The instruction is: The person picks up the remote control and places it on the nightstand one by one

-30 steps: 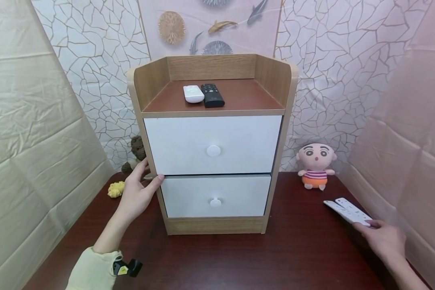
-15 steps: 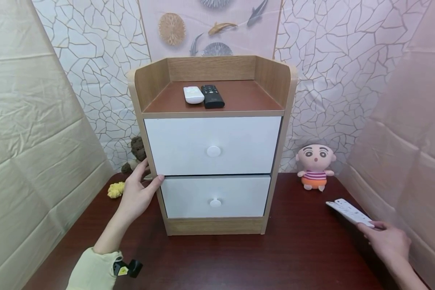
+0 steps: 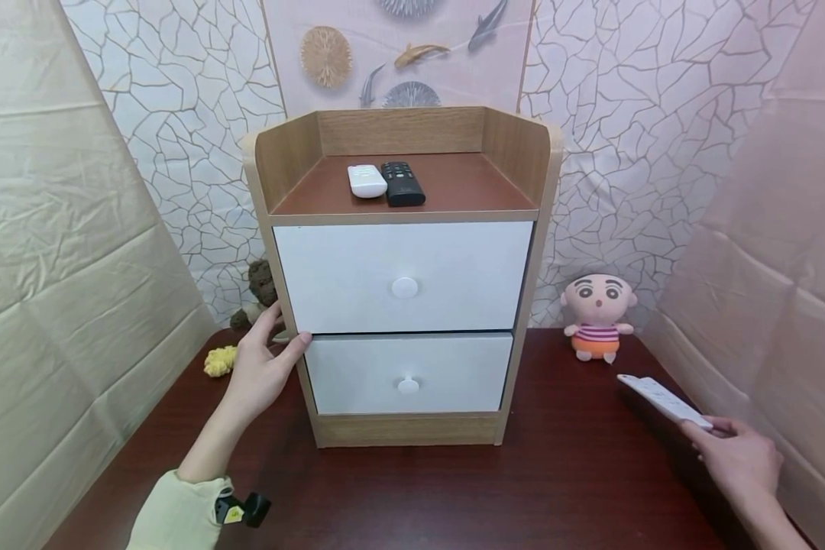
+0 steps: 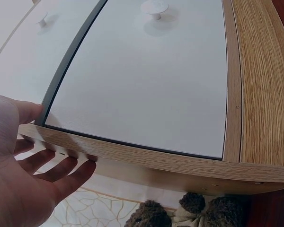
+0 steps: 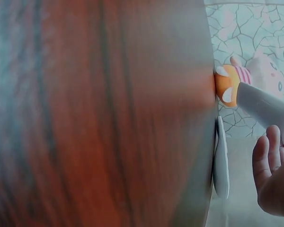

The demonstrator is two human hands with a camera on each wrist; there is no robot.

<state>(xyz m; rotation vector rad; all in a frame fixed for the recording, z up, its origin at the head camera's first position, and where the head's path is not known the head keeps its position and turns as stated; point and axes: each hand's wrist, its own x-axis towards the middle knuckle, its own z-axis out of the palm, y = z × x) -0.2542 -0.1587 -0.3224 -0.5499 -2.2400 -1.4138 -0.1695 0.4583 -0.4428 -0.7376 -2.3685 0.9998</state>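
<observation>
My left hand point(image 3: 257, 374) holds the left edge of a small wooden cabinet point(image 3: 409, 429). In the left wrist view, its thumb lies at the front edge by the gap between the drawers, and its fingers reach along the outer side. Both white drawers are shut, each with a round knob. At the far right, my right hand point(image 3: 739, 458) pinches the near end of a white remote control point(image 3: 687, 415). A second white remote point(image 5: 221, 161) lies on the table, just below the held one in the right wrist view.
A white remote point(image 3: 367, 182) and a black remote point(image 3: 403, 183) lie on the cabinet top. A plush doll point(image 3: 596, 317) sits at the back right. Left of the cabinet are a brown plush toy point(image 3: 263, 281) and something yellow and fluffy point(image 3: 221, 360). Cloth walls stand on both sides.
My right hand has moved slightly right with its remote. The two white remotes, seen separately before, now overlap in the head view. My left hand stays on the cabinet.
</observation>
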